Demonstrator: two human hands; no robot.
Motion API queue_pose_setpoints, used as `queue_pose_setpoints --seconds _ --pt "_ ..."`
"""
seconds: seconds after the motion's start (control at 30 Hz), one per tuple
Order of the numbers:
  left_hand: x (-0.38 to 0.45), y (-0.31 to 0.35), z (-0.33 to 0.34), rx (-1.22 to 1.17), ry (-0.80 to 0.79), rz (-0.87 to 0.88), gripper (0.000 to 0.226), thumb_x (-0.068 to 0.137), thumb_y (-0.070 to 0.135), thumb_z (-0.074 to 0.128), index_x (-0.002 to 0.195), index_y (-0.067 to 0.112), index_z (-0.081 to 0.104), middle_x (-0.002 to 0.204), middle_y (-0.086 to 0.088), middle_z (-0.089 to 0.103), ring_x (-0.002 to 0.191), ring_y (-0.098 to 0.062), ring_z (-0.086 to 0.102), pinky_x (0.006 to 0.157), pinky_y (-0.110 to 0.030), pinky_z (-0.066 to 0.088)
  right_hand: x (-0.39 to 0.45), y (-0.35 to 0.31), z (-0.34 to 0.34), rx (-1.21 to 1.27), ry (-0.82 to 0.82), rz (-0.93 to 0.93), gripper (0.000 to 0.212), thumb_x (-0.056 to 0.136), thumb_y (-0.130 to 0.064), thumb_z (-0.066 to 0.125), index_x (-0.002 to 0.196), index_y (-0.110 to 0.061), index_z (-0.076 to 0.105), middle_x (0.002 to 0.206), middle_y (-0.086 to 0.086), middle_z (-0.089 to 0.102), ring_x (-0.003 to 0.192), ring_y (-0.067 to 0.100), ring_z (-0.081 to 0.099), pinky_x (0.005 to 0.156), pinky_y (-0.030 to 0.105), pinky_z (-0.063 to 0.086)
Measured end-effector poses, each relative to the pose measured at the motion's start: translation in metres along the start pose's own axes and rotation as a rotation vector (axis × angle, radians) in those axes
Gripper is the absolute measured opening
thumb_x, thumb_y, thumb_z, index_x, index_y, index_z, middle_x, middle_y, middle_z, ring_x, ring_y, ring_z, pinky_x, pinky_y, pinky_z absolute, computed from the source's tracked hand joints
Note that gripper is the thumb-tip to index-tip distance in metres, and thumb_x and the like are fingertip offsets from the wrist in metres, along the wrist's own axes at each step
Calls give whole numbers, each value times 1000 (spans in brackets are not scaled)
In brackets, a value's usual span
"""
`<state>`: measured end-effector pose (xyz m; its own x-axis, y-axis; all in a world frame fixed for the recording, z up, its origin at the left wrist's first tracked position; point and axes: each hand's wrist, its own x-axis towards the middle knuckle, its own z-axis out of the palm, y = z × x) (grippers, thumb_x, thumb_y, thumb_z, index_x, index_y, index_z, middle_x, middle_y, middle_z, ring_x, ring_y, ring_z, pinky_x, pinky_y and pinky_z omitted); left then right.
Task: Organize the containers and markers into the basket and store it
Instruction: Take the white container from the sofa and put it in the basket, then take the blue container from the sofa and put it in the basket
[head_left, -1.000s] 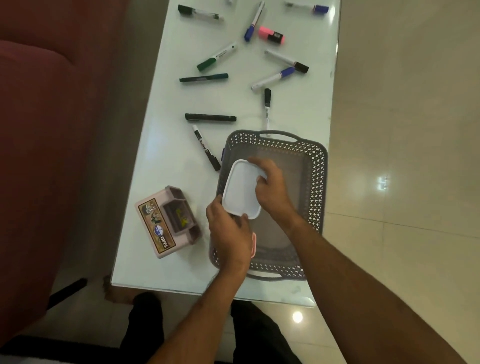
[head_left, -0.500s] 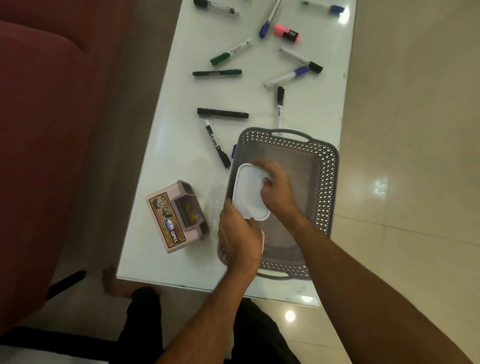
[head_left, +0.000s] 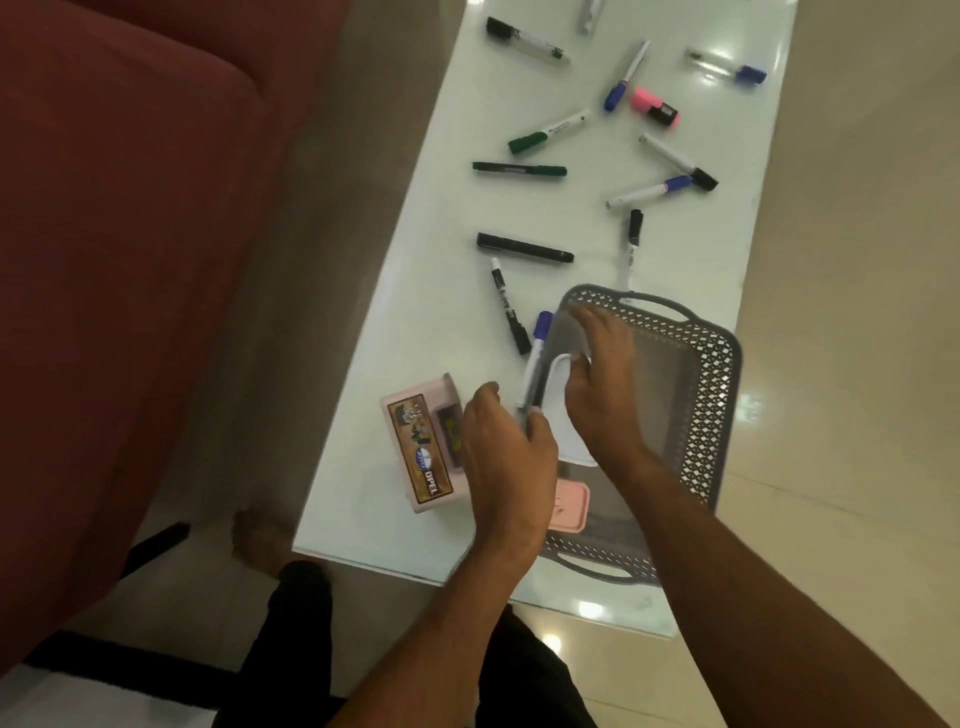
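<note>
- The grey basket (head_left: 711, 374) holds a white container (head_left: 563, 415) and a pink container (head_left: 569, 505).
- The right hand (head_left: 602, 379) hovers spread over the white container.
- The left hand (head_left: 506, 457), fingers loose, lies between the basket and the pink OPEL box (head_left: 421, 449).

The basket's (head_left: 711, 395) right half lies open; scattered markers (head_left: 524, 248) crowd the table (head_left: 374, 478) beyond it.

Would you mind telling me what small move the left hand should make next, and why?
Probably close the left hand on the pink box and lift it into the basket. The hand is open right beside the box, which sits on the table, while the white container already lies in the basket.
</note>
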<state>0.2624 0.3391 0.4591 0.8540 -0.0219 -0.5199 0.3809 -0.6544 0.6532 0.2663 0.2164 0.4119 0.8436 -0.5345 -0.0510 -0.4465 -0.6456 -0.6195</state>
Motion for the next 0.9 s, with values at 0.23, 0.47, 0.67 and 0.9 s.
queue_pose_setpoints --seconds 0.23,0.47,0.67,0.9 --pt "75 -5 -90 241 112 168 63 103 47 55 157 21 36 161 -2 43 145 -22 47 115 -34 42 38 -102 51 -143 -35 -168 54 91 15 50 142 1 54 149 19 52 144 39 41 122 51 33" --pt "177 -36 -217 568 265 350 70 103 40 52 159 4 28 164 -15 37 152 -31 37 128 -48 26 79 -218 126 -235 -81 -311 54 93 10 50 146 -1 50 149 17 51 145 37 39 121 50 32" --pt "267 -62 -336 597 368 325 69 103 37 51 158 2 30 161 -17 40 151 -31 38 127 -49 27 120 -319 205 -230 -68 -372 59 90 9 57 148 -2 48 150 16 50 144 35 39 122 49 33" --pt "348 -75 -432 530 476 257 66 99 32 56 154 2 37 157 -17 46 147 -31 43 126 -49 29 175 -414 287 -129 -70 -412 58 92 4 55 149 -4 46 149 13 49 141 31 41 120 49 35"
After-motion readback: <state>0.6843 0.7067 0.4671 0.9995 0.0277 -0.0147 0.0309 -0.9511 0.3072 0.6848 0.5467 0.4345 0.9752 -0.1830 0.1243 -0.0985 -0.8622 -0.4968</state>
